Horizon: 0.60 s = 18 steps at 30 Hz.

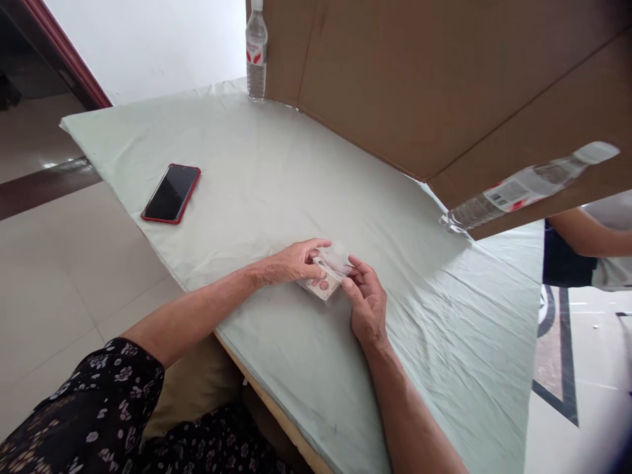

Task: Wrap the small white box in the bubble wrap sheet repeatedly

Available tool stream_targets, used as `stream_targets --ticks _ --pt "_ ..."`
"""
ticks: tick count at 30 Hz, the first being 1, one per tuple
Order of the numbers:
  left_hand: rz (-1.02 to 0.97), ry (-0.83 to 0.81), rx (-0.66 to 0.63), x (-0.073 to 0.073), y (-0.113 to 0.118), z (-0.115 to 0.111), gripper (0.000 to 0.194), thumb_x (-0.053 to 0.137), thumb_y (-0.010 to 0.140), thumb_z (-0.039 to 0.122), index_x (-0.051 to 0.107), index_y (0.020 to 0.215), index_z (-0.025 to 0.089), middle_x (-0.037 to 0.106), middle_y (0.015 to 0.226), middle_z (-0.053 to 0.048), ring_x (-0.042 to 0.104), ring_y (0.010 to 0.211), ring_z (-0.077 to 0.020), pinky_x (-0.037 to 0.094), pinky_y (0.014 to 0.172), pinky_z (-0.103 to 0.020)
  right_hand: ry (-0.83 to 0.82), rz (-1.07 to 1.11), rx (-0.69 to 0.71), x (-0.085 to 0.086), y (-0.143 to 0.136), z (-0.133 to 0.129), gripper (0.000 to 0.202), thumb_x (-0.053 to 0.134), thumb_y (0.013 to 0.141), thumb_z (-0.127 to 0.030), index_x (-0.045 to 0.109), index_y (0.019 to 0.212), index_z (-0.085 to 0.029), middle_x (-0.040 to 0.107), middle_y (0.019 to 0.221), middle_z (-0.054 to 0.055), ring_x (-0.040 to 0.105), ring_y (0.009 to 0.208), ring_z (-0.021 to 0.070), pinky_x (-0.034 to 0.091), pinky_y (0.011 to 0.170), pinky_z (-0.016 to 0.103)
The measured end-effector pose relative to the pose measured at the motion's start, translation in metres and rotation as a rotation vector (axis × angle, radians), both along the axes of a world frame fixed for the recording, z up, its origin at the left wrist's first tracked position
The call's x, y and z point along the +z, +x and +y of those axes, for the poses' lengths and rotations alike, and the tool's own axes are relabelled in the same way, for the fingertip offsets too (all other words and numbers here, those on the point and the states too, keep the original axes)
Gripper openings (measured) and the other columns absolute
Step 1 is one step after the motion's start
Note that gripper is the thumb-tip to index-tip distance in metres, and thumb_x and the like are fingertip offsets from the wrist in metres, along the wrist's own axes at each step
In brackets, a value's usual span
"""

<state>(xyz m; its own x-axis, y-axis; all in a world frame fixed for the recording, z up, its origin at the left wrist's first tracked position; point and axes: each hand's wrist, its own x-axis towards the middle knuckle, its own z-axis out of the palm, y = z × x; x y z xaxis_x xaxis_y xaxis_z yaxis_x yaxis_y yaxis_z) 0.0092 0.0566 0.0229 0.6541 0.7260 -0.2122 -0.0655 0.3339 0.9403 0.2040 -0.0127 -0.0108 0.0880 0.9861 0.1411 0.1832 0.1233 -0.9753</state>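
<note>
On the desk point(419, 368), I see the small plastic packet point(324, 286) between both hands, right of the left hand point(289, 263), left of the right hand point(369, 306); long axis unclear under film and fingers. Left grip is nearer, partly closed on the packet, thumb on top. Right grip is half-curled at its right edge; can't tell if it pinches.
</note>
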Motion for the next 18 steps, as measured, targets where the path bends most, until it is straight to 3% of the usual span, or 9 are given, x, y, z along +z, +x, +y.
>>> stream_targets --ticks 4,9,15,18 --pt "0.012 0.02 -0.03 -0.001 0.0 0.001 0.093 0.068 0.067 0.017 0.031 0.153 0.01 0.065 0.127 -0.018 0.069 0.09 -0.0184 0.051 0.082 -0.032 -0.018 0.047 -0.06 -0.002 0.001 0.002 0.051 0.069 0.085 -0.048 0.059 0.128 -0.023 0.071 0.109 0.008 0.068 0.099 0.0221 0.054 0.089 0.038" --pt "0.019 0.061 -0.036 -0.002 0.0 0.002 0.091 0.066 0.068 0.018 0.032 0.153 0.01 0.064 0.13 -0.017 0.067 0.103 -0.0226 0.05 0.087 -0.033 -0.064 0.136 -0.134 -0.002 0.003 0.005 0.048 0.069 0.083 -0.046 0.062 0.124 -0.022 0.072 0.107 0.006 0.066 0.089 0.018 0.052 0.078 0.032" --pt "0.093 0.131 -0.036 0.001 0.0 0.003 0.094 0.065 0.069 0.021 0.03 0.154 0.007 0.064 0.128 -0.018 0.064 0.108 -0.027 0.05 0.089 -0.035 -0.225 0.201 -0.126 0.016 -0.001 0.028 0.045 0.077 0.074 -0.049 0.07 0.109 -0.022 0.074 0.098 0.004 0.063 0.079 0.0161 0.05 0.074 0.032" --pt "0.064 0.121 -0.047 0.001 0.0 0.003 0.093 0.065 0.071 0.022 0.028 0.155 0.006 0.064 0.127 -0.018 0.065 0.107 -0.0258 0.05 0.088 -0.034 -0.21 0.212 -0.125 0.024 -0.009 0.047 0.046 0.083 0.065 -0.045 0.07 0.102 -0.022 0.072 0.083 0.001 0.064 0.076 0.0167 0.051 0.073 0.033"
